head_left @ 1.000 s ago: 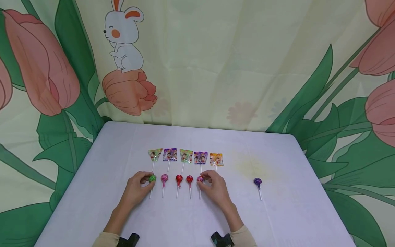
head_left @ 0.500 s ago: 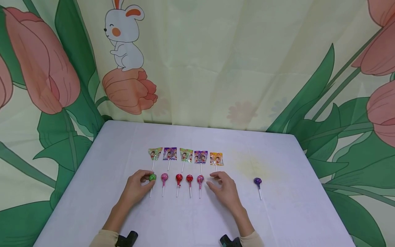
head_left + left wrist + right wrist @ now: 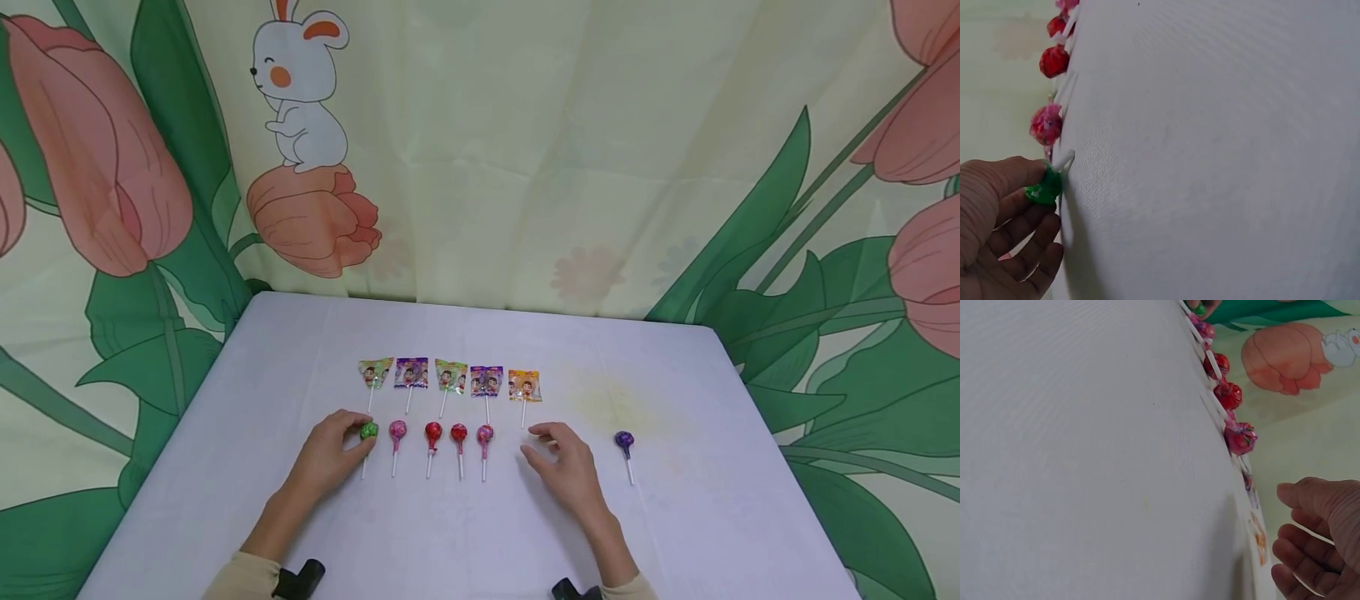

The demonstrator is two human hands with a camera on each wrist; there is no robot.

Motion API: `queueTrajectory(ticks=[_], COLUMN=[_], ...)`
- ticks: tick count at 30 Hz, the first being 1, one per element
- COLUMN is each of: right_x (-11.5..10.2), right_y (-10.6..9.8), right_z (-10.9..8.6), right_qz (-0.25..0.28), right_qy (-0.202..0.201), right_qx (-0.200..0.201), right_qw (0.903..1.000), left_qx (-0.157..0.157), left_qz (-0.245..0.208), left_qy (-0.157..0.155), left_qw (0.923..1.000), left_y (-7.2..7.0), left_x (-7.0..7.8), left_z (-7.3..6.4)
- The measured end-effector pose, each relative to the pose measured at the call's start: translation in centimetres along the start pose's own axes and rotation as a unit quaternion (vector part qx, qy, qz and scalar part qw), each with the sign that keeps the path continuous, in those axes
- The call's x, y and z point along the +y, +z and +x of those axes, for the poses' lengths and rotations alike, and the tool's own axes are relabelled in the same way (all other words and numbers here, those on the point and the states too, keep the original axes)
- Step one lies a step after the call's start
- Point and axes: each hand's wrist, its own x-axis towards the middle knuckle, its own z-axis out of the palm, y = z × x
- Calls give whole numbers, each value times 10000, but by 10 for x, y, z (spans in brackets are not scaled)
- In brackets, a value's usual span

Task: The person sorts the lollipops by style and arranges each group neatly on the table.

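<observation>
My left hand [image 3: 333, 448] pinches the head of a green lollipop [image 3: 1045, 187] between thumb and forefinger, at the left end of a row on the table. Beside it lie a pink lollipop [image 3: 397, 430], two red lollipops [image 3: 432, 432] and another pink lollipop [image 3: 485, 434], sticks toward me. My right hand [image 3: 566, 468] hovers to the right of that row, fingers loosely bent with nothing between them. A lone dark purple lollipop [image 3: 624, 441] lies farther right. In the right wrist view the thumb and fingers of the right hand [image 3: 1316, 540] are parted.
Behind the row lies a second row of lollipops in flat printed wrappers: green [image 3: 376, 372], purple [image 3: 412, 372] and orange [image 3: 524, 386]. The white-covered table [image 3: 420, 550] ends at a curtain [image 3: 480, 167] printed with tulips and a rabbit.
My right hand has let go of the pink lollipop at the row's right end and moved right, away from it. My left hand stays at the green lollipop.
</observation>
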Motion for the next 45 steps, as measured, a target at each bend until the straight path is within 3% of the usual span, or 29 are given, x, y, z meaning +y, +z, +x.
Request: queueTrajectory(ticks=[8, 18, 24, 45], right_x=[11, 26, 31, 45], right_y=[-11, -28, -34, -58], right_z=[-3, -6, -7, -10], right_qz=[-118, -312, -390, -505], right_qy=[-15, -210, -340, 113], right_qx=[131, 351, 429, 850], right_qw=[9998, 9987, 9977, 9950], left_qx=[-117, -242, -205, -119], left_qz=[527, 779, 800, 754], left_qy=[106, 188, 162, 111], left_qw=[9985, 9965, 9964, 9970], left_y=[-4, -10, -12, -6], left_x=[4, 10, 10, 6], left_z=[1, 0, -2, -2])
